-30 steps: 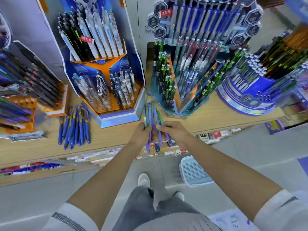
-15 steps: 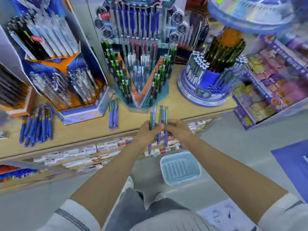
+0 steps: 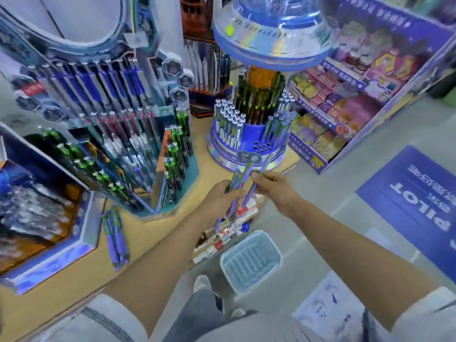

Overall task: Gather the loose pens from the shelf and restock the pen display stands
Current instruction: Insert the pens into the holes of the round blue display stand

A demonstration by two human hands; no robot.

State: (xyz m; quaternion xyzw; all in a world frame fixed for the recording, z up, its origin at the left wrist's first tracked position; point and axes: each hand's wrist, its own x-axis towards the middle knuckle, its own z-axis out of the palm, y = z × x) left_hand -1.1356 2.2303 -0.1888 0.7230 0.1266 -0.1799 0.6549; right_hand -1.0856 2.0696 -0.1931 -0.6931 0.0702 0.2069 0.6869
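My left hand (image 3: 219, 197) grips a bunch of purple-and-green pens (image 3: 240, 180) just in front of the shelf edge. My right hand (image 3: 276, 187) pinches one pen (image 3: 261, 172) of that kind, its top pointing up toward the round blue pen display stand (image 3: 246, 141). That stand has several bare holes on its front tier. A few more loose purple-and-green pens (image 3: 116, 239) lie on the wooden shelf (image 3: 187, 191) to the left. A teal hexagonal stand (image 3: 148, 144) full of pens is behind them.
A blue plastic basket (image 3: 250, 260) sits on the floor below my hands. Price tags line the shelf edge (image 3: 222, 233). A purple rack of small packets (image 3: 345, 114) stands to the right, and a blue floor sticker (image 3: 419, 193) lies beyond it.
My view and both hands have swung right, from the teal stand to the round blue stand. My right hand has drawn one pen apart from the bunch.
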